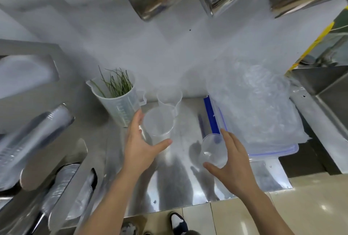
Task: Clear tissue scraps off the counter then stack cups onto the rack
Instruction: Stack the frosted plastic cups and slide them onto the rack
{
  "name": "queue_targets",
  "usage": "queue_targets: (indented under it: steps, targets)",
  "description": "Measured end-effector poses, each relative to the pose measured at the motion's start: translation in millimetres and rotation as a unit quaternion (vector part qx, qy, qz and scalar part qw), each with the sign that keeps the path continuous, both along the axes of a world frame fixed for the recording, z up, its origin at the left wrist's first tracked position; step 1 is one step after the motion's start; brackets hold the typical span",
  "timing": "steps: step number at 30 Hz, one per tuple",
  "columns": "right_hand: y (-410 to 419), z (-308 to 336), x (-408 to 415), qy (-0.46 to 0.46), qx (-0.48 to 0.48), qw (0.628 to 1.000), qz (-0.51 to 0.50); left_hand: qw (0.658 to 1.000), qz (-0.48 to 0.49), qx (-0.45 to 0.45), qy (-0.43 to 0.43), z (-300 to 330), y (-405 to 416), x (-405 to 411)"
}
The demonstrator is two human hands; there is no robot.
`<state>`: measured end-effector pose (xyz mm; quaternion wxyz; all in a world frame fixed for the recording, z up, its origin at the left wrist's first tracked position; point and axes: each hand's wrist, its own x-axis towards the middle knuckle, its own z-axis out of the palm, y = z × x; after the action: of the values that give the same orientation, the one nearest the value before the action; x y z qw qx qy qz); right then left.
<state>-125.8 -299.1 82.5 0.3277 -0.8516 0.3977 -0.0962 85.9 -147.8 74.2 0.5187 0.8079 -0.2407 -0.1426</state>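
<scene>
The left hand (140, 140) cupped a clear plastic cup (158, 123) on the steel bench (175, 187), fingers spread around its wall. The right hand (232, 161) gripped a smaller clear cup (213, 150), tilted, between thumb and fingers. A measuring jug (116, 99) holding green stems stood beside the left hand.

Glossy steel counter (169, 187) — clear plastic cups (158, 121).

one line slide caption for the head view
Left hand and right hand each grip a clear plastic cup over the steel counter.

Bright overhead light, counter (169, 187) glare, blurred edges.
</scene>
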Motion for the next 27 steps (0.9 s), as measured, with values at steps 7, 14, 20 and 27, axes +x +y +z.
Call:
queue_targets:
  steps: [7, 14, 20, 27]
  targets:
    - [-4.8, -2.7, 2.7, 0.008, -0.001, 1.000, -0.001, 0.999, -0.005, -0.019, 0.029, -2.0, -10.5, 3.1]
    - [-5.6, 12.1, 1.9, -0.054, 0.029, 0.998, 0.006, 0.999, 0.003, -0.031, 0.032, -1.5, -11.8, 3.3]
    - [-11.8, 43.8, 1.6, -0.152, 0.073, 0.986, -0.004, 0.993, 0.027, -0.083, 0.080, 8.9, 4.0, -3.3]
    - [-14.4, 77.9, 12.9, -0.331, 0.107, 0.938, 0.011, 0.978, 0.024, -0.155, 0.137, 19.4, 31.7, -11.1]
